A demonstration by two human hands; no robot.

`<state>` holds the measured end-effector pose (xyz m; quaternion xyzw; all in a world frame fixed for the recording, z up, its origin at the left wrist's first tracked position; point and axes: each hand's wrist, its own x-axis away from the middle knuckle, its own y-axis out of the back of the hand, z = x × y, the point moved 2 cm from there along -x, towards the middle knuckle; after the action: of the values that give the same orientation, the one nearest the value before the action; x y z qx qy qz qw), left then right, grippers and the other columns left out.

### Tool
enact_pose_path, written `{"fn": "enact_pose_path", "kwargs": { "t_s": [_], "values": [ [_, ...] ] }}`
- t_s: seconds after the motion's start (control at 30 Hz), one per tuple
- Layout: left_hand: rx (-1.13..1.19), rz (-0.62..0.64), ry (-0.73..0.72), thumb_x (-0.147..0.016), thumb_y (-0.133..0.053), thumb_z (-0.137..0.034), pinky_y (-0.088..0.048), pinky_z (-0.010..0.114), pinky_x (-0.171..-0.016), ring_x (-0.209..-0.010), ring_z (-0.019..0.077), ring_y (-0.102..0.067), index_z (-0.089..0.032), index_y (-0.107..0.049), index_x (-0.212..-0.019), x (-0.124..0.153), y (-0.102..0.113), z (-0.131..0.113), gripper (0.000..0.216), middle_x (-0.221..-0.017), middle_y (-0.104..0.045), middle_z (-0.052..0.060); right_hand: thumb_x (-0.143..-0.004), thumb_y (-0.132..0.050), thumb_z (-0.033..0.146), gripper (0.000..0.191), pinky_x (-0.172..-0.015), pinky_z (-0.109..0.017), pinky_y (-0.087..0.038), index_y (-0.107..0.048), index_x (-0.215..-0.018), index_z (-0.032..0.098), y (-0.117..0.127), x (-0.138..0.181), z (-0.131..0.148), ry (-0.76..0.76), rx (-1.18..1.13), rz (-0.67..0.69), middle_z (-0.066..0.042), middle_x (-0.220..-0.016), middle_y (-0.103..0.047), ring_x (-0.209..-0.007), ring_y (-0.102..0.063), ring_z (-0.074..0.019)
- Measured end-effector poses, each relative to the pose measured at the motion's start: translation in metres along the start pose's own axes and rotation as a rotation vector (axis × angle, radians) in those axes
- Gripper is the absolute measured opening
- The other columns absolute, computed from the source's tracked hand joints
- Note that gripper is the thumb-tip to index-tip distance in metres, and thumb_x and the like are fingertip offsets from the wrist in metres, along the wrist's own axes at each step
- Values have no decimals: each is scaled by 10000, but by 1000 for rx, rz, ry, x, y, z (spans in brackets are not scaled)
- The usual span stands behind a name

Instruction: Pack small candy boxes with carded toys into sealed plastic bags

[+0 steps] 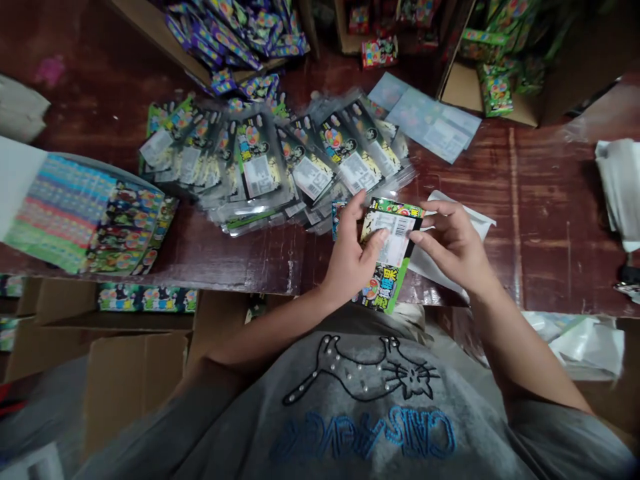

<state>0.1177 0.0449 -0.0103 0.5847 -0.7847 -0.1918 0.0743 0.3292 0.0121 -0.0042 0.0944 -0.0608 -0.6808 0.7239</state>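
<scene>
One printed packet (395,280): right of centre in the frame, between both hands over the table's (550,227) near edge. Long axis mostly up-down in frame, top leaning a bit right, bottom end toward the shirt (370,380). Barcode label (403,235) up, on upper half; yellow lettering and green strip lower down. One piece or two overlapping: cannot tell.
Packet spread (260,160): overlapping clear-sleeved packs, centre to upper middle, just beyond the left hand (350,250).
Pale sheets (435,123): two, overlapping, right of the spread.
White wrapper (480,221): on table, partly covered by the right hand (457,250).
Upper boxes: purple packs (240,33) upper left of centre, red packs (380,52) top middle, green packs (497,90) upper right.
Display box (75,207): open, coloured rows, left side; cardboard box (135,380) lower left.
In the way: left thumb covers part of label; left hand hides packet's left edge.
Left grip: closed on packet, thumb flat on label, fingers around left side.
Right grip: half-curled, small thumb-to-finger gap, thumb tip at right edge, fingertips by upper right corner; firm pinch or light touch, cannot tell.
</scene>
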Motion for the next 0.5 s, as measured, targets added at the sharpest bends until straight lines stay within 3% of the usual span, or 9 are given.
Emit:
{"fn": "enact_pose_path", "kwargs": {
  "t_s": [0.07,0.2,0.3,0.43,0.5],
  "values": [
    [129,21,44,-1057,-568,-257,-616,449,-1002,-1181,253,-701,-344,-153,-1616,6,-4,8,701,-1436,-588,131,-984,-718,519,468,-854,-363,-638,-521,-1355,312,-6,5,-8,-35,-46,-37,-24,-1077,-705,-983,-717,-207],
    [198,142,82,-1010,-661,-306,-636,396,-969,-1148,225,-713,-276,-418,-1449,19,3,25,503,-1363,-634,117,-981,-724,508,338,-719,-301,-582,-596,-1210,295,-12,18,-19,-115,-60,46,-7,-1015,-672,-841,-646,-168],
    [224,207,143,-981,-695,-322,-644,391,-942,-1110,214,-723,-270,-473,-1427,24,9,35,501,-1406,-619,124,-1002,-702,492,294,-721,-292,-573,-633,-1193,280,-19,29,-22,-169,-56,86,-10,-1032,-680,-828,-638,-159],
    [309,123,165,-944,-742,-335,-648,391,-924,-1080,202,-732,-296,-361,-1467,27,9,43,648,-1327,-653,92,-957,-768,459,420,-813,-310,-618,-543,-1281,316,-38,44,-24,-184,-151,-178,-18,-1224,-662,-888,-690,-151],
    [306,99,174,-929,-755,-350,-644,386,-921,-1069,200,-729,-285,-392,-1424,26,7,45,617,-1292,-669,85,-944,-777,470,419,-829,-323,-631,-530,-1248,320,-47,52,-25,-196,-166,-310,-23,-1213,-670,-896,-703,-160]
  ]
}}
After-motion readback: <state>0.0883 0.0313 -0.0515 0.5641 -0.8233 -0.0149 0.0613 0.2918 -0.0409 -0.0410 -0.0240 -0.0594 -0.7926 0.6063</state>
